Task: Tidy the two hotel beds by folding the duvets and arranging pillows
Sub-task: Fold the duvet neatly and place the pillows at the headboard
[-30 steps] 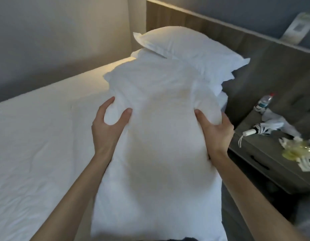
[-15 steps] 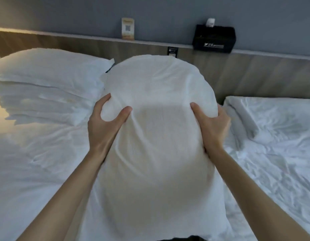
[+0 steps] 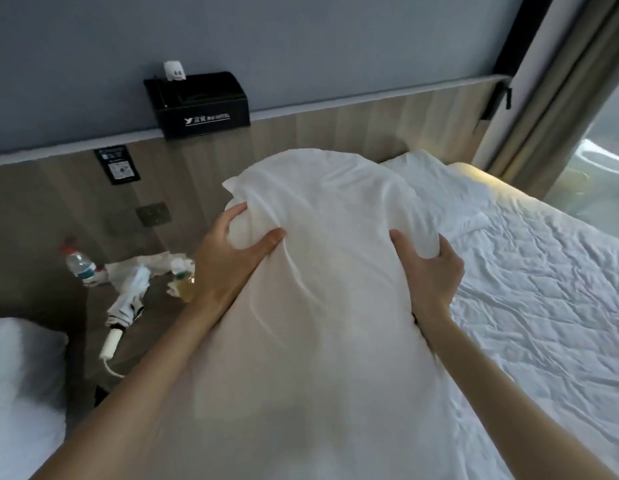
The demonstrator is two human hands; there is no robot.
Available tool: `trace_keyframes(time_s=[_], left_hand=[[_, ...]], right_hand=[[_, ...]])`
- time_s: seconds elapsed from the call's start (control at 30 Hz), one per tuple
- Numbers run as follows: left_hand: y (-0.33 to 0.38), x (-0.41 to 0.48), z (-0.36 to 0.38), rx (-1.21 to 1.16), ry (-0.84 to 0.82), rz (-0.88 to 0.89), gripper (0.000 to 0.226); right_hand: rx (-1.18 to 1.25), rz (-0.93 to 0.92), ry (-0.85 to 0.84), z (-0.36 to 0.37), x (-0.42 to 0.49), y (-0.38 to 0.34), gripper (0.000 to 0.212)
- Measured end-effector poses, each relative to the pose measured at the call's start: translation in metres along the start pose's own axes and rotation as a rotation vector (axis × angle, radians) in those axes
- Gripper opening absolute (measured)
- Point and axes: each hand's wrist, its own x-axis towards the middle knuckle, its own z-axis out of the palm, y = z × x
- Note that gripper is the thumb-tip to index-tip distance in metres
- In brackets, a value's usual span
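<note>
The white pillow is held up in front of the person, lengthwise away from the body, its far end raised over the gap between the nightstand and the right-hand bed; both hands grip it near that far end, one on each long side. The left hand clamps the left edge; its thumb lies on top, dug into the case, and one fingertip curls over a bunched fold, the other fingers hidden beneath. The right hand pinches the right edge the same way; its thumb presses on top, set wide from the fingers, which wrap round the side, close together.

A second pillow lies flat at the head of the right-hand bed, against the wooden headboard; the sheet is wrinkled. On the ledge above stands a black box with a white logo and a line of print; the last word seems to read HOTEL, the rest too blurred to read. A black placard on the headboard carries a QR-like square; its text is too small. On the nightstand lie a water bottle with a red cap and a folded umbrella; the bottle's label cannot be read.
</note>
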Motion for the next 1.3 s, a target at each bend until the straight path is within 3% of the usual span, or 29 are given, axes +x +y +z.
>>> trace_keyframes(time_s=[0.27, 0.57, 0.67, 0.97, 1.03, 1.1, 1.2, 1.3], left_hand=[[-0.001, 0.156, 0.07, -0.022, -0.36, 0.108, 0.075], [-0.001, 0.282, 0.187, 0.009, -0.586, 0.183, 0.087], [0.005, 0.328, 0.239, 0.057, -0.646, 0.19, 0.095], [0.046, 0.485, 0.415, 0.119, -0.672, 0.279, 0.08], [0.046, 0.52, 0.457, 0.165, -0.637, 0.307, 0.065], [0.032, 0.545, 0.491, 0.295, -0.543, 0.299, 0.059], [-0.015, 0.558, 0.525, 0.482, -0.542, 0.287, 0.061], [-0.071, 0.546, 0.545, 0.666, -0.72, 0.325, 0.059]], right_hand=[[-0.096, 0.043, 0.314, 0.05, 0.066, -0.002, 0.035], [-0.167, 0.081, 0.49, 0.086, 0.166, 0.031, 0.037], [-0.171, 0.096, 0.526, 0.102, 0.217, 0.05, 0.036], [-0.105, 0.146, 0.675, 0.146, 0.413, 0.08, 0.046], [-0.044, 0.22, 0.618, 0.155, 0.457, 0.094, 0.047], [-0.002, 0.4, 0.449, 0.163, 0.496, 0.125, 0.055], [-0.155, 0.69, 0.169, 0.172, 0.525, 0.175, 0.071], [-0.405, 0.627, -0.008, 0.188, 0.529, 0.201, 0.069]])
